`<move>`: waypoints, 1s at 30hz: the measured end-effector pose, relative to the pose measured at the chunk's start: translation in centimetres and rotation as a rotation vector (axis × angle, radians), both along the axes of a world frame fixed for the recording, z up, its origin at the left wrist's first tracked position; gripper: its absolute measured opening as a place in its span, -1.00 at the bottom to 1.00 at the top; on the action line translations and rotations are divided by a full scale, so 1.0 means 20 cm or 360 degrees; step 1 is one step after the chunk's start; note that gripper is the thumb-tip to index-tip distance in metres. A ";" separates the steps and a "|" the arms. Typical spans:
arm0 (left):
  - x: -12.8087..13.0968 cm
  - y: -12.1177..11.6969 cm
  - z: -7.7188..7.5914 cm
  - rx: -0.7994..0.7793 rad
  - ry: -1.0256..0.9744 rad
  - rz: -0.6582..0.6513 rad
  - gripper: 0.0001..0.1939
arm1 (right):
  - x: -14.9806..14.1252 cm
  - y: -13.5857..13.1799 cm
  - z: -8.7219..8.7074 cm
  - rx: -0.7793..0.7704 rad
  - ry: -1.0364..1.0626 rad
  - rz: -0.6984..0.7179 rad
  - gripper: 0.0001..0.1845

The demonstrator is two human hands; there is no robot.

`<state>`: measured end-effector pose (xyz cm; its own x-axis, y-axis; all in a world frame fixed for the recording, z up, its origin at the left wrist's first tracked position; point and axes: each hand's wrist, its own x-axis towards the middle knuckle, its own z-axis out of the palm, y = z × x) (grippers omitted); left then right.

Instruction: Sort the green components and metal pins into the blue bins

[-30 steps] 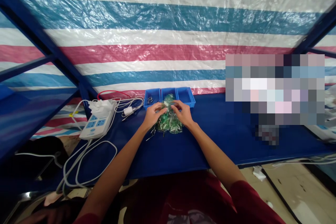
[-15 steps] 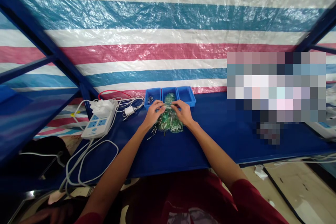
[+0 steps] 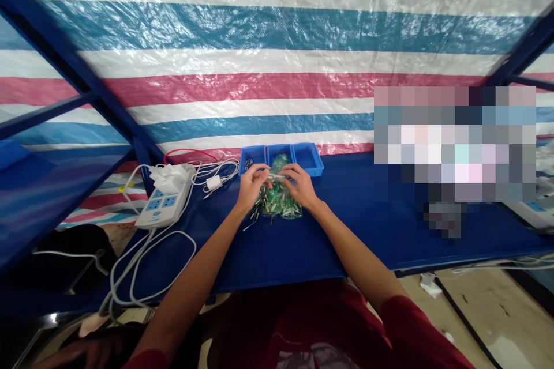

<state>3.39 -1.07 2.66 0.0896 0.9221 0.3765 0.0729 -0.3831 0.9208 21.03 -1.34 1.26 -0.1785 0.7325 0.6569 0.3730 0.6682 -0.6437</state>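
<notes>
Between the fingertips of my left hand [image 3: 251, 186] and my right hand [image 3: 299, 184] is a small clear plastic packet [image 3: 275, 177], pale and shiny, its contents too small to make out. Both hands are closed in a pinch on its two ends. Just below them lies a heap of clear and green packets [image 3: 283, 205]. Thin dark, stick-like pieces [image 3: 254, 215] lie at its left side. Behind my hands stands a blue three-compartment tray [image 3: 319, 172]. Small metallic pieces [image 3: 248, 164] are in its left compartment, greenish packets [image 3: 281, 159] in the middle one.
A white power strip [image 3: 163, 205] with plugs and looping white cables [image 3: 191, 236] lies on the blue table [image 3: 277, 259] to the left. A white charger [image 3: 213, 183] is near the tray. Blurred blocks cover the right side. Striped sheeting [image 3: 268, 92] hangs behind.
The packet has come slightly lower and nearer between my hands, and my finger grip on it has shifted a little. The tray and heap stay as they were.
</notes>
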 end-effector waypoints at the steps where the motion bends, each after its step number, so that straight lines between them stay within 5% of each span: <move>1: -0.01 0.01 0.00 0.0055 0.0051 -0.0012 -0.62 | 0.00 0.01 -0.01 -0.0060 0.0048 -0.0016 -0.79; 4: -0.02 0.02 -0.01 0.0223 0.0240 0.0053 -0.66 | -0.01 0.02 -0.02 -0.0299 0.0253 -0.0039 -0.76; 7: -0.01 0.03 -0.01 0.0131 0.0242 0.0038 -0.68 | 0.00 0.01 -0.02 -0.0469 0.0400 0.0037 -0.73; 11: 0.00 0.01 -0.02 -0.0113 0.0010 -0.0012 -0.61 | 0.01 -0.02 0.02 -0.0336 0.0331 0.0058 -0.70; 16: 0.00 0.01 -0.01 -0.0107 -0.0017 -0.0005 -0.64 | 0.02 -0.01 0.03 -0.0012 0.0098 0.0077 -0.80; 21: -0.01 0.00 0.02 0.0143 0.0267 -0.0048 -0.61 | 0.01 0.01 0.00 -0.0177 0.0098 0.0009 -0.83; 30: -0.01 0.01 -0.01 -0.0030 0.0133 -0.0001 -0.54 | 0.00 -0.01 0.01 -0.0451 0.0350 -0.0003 -0.72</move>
<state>3.18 -0.85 2.47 0.1208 0.9289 0.3502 0.1497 -0.3658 0.9186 21.10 -1.59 1.44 -0.0536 0.8912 0.4504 0.2059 0.4512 -0.8683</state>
